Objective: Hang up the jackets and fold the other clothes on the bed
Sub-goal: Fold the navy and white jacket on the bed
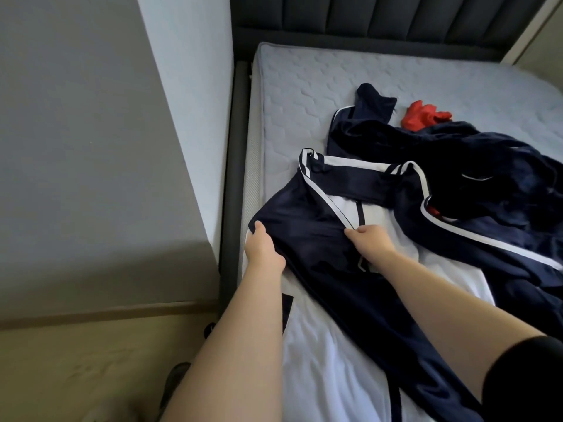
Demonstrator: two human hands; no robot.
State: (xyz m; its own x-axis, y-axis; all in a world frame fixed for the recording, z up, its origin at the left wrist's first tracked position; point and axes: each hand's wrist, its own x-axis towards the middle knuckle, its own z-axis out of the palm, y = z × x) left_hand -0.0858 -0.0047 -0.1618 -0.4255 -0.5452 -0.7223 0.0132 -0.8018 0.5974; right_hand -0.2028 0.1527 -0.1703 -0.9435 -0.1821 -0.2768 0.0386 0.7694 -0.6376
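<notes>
A navy and white jacket (307,226) lies spread on the bed's near left part, its white lining showing. My left hand (262,248) grips the jacket's navy left edge near the mattress side. At the middle of the garment, my right hand (370,243) pinches the white-trimmed front edge. A second navy garment with white stripes (475,166) lies crumpled to the right. Behind it, a red piece of clothing (419,115) pokes out.
The quilted light mattress (320,86) sits in a dark frame with a padded headboard (365,19) at the back. A grey wall (76,132) and a wooden floor strip (91,360) are at the left, close to the bed side.
</notes>
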